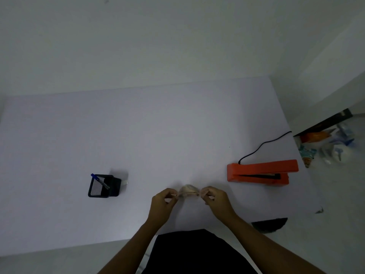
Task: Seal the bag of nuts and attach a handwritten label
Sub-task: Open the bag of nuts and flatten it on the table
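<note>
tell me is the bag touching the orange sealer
Apart. The head view shows a strip of bare table between the bag and the sealer to its right.

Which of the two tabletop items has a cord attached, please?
The orange sealer on the right; a black cord runs from it. The black pen holder has none.

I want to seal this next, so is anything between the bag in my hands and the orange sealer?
Nothing visible. Only bare table lies between the bag and the sealer to its right; the pen holder stands off to the left.
</note>
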